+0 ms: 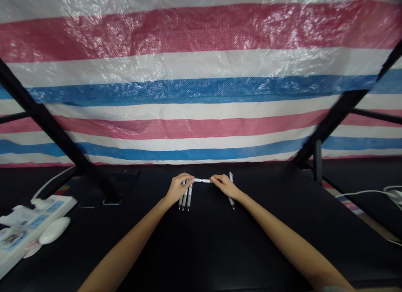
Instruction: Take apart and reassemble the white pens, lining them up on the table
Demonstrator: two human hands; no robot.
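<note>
A white pen [202,181] is held level between my two hands, over the black table. My left hand [179,189] pinches its left end, and my right hand [225,185] pinches its right end; the fingers hide both tips. Beneath my left hand several white pens with grey grips [189,197] lie side by side, points toward me, their upper parts partly covered by the fingers. Another white pen with a grey grip [231,201] lies under my right hand, its middle hidden and its top showing past the knuckles.
On the left lie a white power strip [37,220] with plugs and a white computer mouse [55,230]. Dark flat devices [103,191] lie by the left black frame leg [59,133]. A striped plastic sheet [201,91] hangs behind the table. White cables [361,193] run at the right.
</note>
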